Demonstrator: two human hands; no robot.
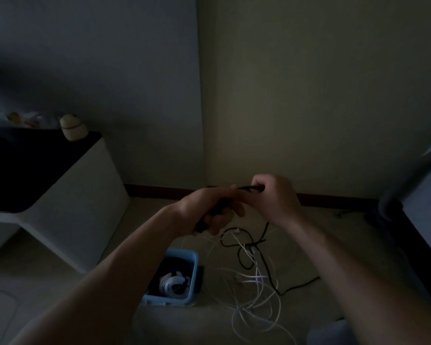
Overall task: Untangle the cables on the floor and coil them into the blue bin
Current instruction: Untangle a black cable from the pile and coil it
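A black cable was held above the floor in both hands, the left grip curled round a gathered bundle of it and the right grip pinching the run just beside, its tail trailing down into the tangle of white and black cables beside the blue bin, where a white coil was already laid. The step was judged to be coiling: even loops were best fed into the left grip and the tail drawn slowly, so that no knot was tightened in the tangle.
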